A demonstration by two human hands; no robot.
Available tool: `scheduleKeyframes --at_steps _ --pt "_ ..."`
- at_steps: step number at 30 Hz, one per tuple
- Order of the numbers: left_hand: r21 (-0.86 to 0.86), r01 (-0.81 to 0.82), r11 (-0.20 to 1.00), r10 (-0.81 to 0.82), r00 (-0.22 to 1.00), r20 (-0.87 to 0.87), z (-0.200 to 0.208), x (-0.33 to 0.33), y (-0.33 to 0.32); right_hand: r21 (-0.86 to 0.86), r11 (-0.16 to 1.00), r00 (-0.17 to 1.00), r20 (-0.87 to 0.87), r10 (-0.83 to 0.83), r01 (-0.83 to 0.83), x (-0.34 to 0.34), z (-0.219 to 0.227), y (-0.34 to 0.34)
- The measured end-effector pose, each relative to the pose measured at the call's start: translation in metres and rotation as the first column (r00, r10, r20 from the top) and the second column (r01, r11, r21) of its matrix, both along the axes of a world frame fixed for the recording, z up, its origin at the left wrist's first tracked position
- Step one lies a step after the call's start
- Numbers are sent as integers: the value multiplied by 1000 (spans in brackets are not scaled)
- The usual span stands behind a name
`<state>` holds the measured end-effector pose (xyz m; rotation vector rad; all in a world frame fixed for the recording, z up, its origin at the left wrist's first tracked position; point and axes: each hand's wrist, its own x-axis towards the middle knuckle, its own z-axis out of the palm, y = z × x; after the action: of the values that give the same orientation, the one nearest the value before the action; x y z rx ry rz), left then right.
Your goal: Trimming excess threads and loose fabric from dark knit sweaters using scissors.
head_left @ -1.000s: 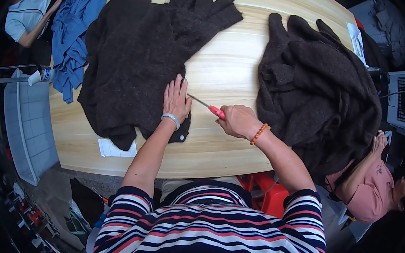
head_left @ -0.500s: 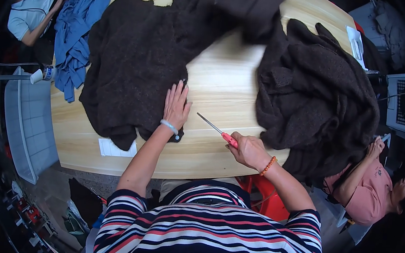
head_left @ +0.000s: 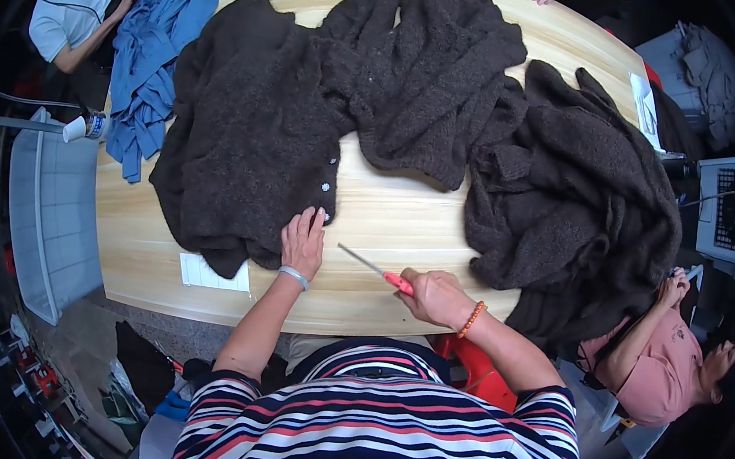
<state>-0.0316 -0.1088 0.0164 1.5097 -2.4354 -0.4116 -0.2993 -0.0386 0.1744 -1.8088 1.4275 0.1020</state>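
Note:
A dark brown knitted cardigan (head_left: 250,121) lies spread on the left of the table, with pale buttons (head_left: 327,188) down its right edge. My left hand (head_left: 302,245) rests on the cardigan's lower right corner, fingers extended, their tips by the lowest visible button. Over bare wood to its right, my right hand (head_left: 439,298) is closed round a red-handled tool (head_left: 396,282) with a slim metal shaft, which points left toward the cardigan. Whether it is a single shaft or closed blades I cannot tell.
More dark brown knitwear lies as a heap at the far middle (head_left: 426,76) and a pile at right (head_left: 578,197). A white paper (head_left: 215,273) sits by the table's near edge. Co-workers are at left, beside blue cloth (head_left: 149,67), at lower right (head_left: 664,364), and across the table.
The dark knitwear blurred in motion at the far middle now lies on the table. My left hand has slid down the cardigan's edge toward me, uncovering buttons; my right hand moved slightly nearer with the tool.

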Motion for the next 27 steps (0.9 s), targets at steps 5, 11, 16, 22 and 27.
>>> scheduleKeyframes --at_steps 5,11,16,22,27 --pt "203 -26 979 86 953 -292 35 -5 -34 -55 988 989 -19 -147 146 -11 2 -17" --pt "-306 -470 828 318 842 -435 168 103 -134 -76 960 963 -9 -270 269 -32 9 -25" --pt "-609 -669 425 739 645 -193 173 274 -135 -75 945 948 8 -317 317 -32 5 -29" --pt "-213 15 977 -4 999 51 135 84 -80 -32 959 958 -52 -283 281 -27 -9 -27" --pt "-245 194 950 -63 886 459 60 87 -84 -53 966 967 -11 -254 253 -18 -4 -31"
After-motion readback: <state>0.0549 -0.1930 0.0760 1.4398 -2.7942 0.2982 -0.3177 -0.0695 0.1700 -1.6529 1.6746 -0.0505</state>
